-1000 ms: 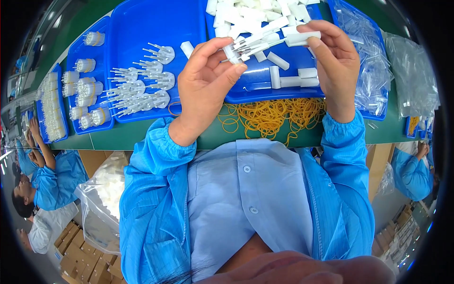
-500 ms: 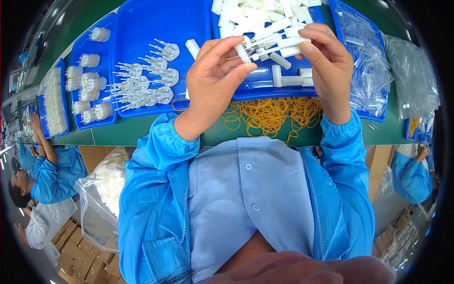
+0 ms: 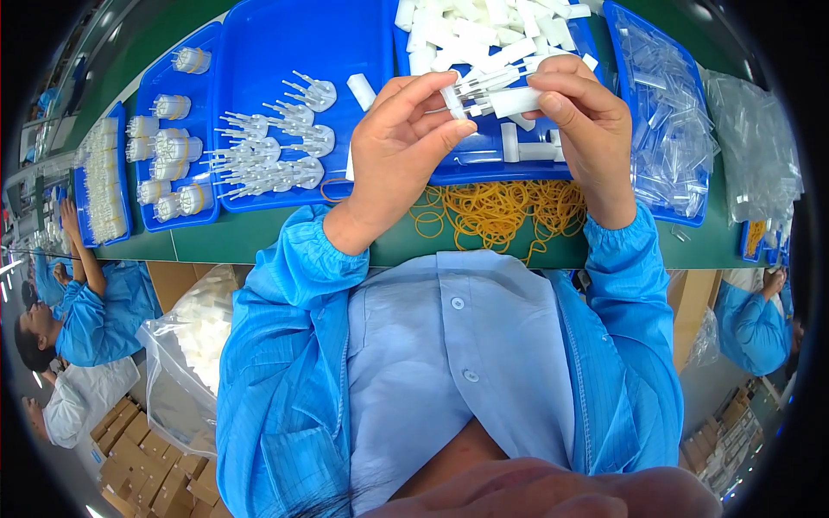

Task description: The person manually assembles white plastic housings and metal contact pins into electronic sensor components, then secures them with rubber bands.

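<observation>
My left hand (image 3: 399, 147) pinches the round white base of a pronged part (image 3: 452, 102) between thumb and fingers. The thin prongs point right, toward my other hand. With thumb and fingertips, my right hand (image 3: 591, 129) grips a white tube (image 3: 515, 103) at the prong ends; other pale tubes beside it are partly hidden by the fingers. Both hands hang over the front of a blue tray (image 3: 471, 168) heaped with loose white tubes (image 3: 496, 30). Left of them, several more pronged parts (image 3: 281, 155) lie in a wide blue tray (image 3: 302, 34).
Yellow rubber bands (image 3: 492, 211) lie on the green table (image 3: 406, 246) before me. Clear plastic sleeves (image 3: 669, 121) fill a right-hand tray, beside a clear bag (image 3: 760, 147). Banded white bundles (image 3: 177, 155) stand in a left tray. Co-workers sit at both sides.
My right hand has shifted slightly left and down, bringing the white tube closer to the base. Its grip has moved along the tubes. My left hand still pinches the base.
</observation>
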A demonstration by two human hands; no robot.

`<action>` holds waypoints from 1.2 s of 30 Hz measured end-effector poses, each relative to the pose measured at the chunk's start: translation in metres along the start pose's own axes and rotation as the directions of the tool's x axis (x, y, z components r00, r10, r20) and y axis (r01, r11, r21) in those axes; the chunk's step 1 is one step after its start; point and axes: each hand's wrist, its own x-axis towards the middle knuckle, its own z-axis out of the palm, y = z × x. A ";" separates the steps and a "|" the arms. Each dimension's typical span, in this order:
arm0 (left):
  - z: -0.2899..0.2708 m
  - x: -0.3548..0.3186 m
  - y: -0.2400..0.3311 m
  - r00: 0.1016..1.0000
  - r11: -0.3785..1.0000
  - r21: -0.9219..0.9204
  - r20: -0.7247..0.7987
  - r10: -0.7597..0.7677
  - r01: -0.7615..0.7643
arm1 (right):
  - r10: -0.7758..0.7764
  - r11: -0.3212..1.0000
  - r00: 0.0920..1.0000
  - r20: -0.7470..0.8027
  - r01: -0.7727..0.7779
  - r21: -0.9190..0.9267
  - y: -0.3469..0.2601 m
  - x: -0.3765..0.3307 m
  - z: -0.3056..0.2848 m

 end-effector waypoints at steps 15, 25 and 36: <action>-0.006 0.002 0.000 0.997 0.996 -0.046 0.025 -0.072 0.073 | -0.185 0.800 0.960 0.210 0.271 -0.535 -0.016 0.011 -0.016; -0.007 0.002 0.002 0.968 0.947 -0.198 0.049 -0.247 0.252 | -0.190 0.774 0.947 0.258 0.306 -0.554 -0.017 0.011 -0.010; -0.004 0.001 -0.001 0.967 0.949 -0.186 0.090 -0.240 0.253 | -0.228 0.685 0.925 0.302 0.373 -0.625 -0.017 0.005 -0.003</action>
